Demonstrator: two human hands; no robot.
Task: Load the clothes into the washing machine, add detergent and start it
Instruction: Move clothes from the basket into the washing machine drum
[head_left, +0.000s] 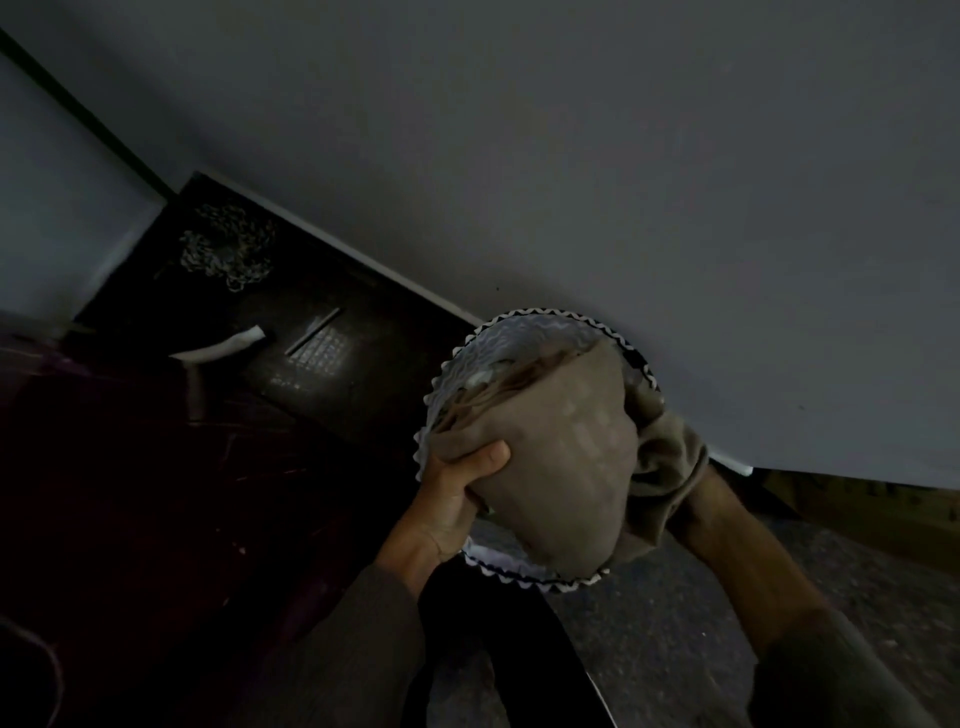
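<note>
The scene is dark and tilted. A round laundry basket (470, 358) with a black-and-white zigzag rim stands on the floor against a pale wall. A bundle of grey-beige clothes (561, 467) bulges out of the basket. My left hand (457, 493) grips the bundle's left side, thumb on top. My right hand (698, 499) is mostly buried under the cloth on the right side, with only the wrist and forearm showing. No washing machine or detergent is in view.
A pale wall (675, 182) fills the upper right. On the dark floor to the left lie a tangled patterned cloth or net (228, 249), a white curved hose (223, 351) and a floor drain grate (317, 353). A wooden surface (872, 509) sits at the right edge.
</note>
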